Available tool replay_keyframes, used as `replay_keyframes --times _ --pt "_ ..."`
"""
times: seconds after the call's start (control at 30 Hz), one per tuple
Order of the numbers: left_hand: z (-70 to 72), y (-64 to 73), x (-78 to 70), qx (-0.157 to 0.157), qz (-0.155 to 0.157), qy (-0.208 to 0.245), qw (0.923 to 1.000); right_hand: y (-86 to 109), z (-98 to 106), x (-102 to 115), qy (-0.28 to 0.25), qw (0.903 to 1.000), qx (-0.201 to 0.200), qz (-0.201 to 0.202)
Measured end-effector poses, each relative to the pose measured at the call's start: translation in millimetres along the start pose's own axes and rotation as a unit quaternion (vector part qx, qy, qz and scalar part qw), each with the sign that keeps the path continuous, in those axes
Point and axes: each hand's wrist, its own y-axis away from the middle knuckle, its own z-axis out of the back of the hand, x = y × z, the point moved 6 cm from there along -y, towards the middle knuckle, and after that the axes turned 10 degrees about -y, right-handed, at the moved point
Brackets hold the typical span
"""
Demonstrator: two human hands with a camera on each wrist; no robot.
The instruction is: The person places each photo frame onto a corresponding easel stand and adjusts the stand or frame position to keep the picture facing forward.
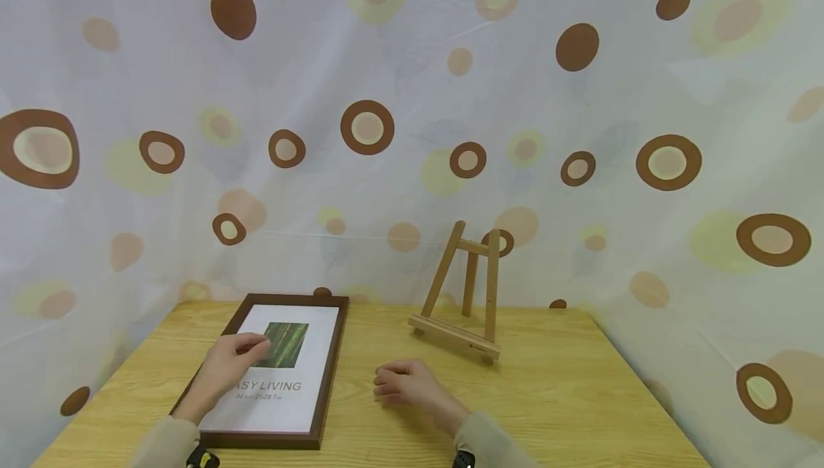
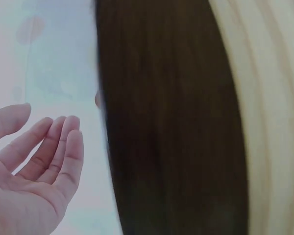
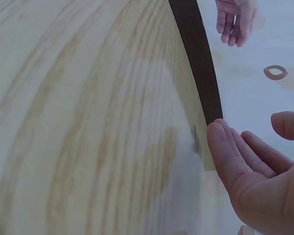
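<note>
lettering (image 1: pixel 277 386) in capitals across the white insert (image 1: pixel 302 411) of a dark brown picture frame (image 1: pixel 331 368), readable as "asy living", with its start covered by the left hand (image 1: pixel 225 364); below, a smaller line (image 1: pixel 259 396) beginning "a4", too fine to read for certain beyond that; above, a green streaked panel (image 1: pixel 290 346). on the ledge of a wooden easel (image 1: pixel 492 289), a tiny dark mark (image 1: pixel 478 346), illegible. picture frame lying flat on the left of the table (image 1: pixel 547 382), face up; wooden easel standing upright farther right, well apart from it. left hand raised over the picture frame, loosely open, thumb away from gently bent fingers, holding nothing. right hand (image 1: pixel 415 386) between picture frame and wooden easel, also relaxed, fingers softly curved, holding nothing. yellowish grain across the table. behind and on both sides, a pale sheet (image 1: pixel 412 46) patterned with brown, peach and yellow-green spots and rings, slightly creased.
</note>
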Motion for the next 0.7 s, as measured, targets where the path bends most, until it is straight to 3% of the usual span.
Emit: replay_keyframes --times 0.27,0.43,0.53,0.7 --pt "18.4 -3.3 41.7 0.010 0.059 0.084 0.9947 -6.4 -6 -8 -0.014 0.9996 0.007 -0.022" --pt "28.7 -2.1 63.9 0.012 0.100 0.136 0.9855 -10.5 -14 -13 -0.041 0.9987 0.010 -0.029" --pt "33.3 -0.7 72.2 0.013 0.112 0.166 0.9797 -13.1 -20 -13 -0.053 0.9981 0.014 -0.028" --pt "41.4 2.9 84.3 0.012 0.111 0.174 0.9785 -16.1 -31 -15 -0.058 0.9979 0.018 -0.023"
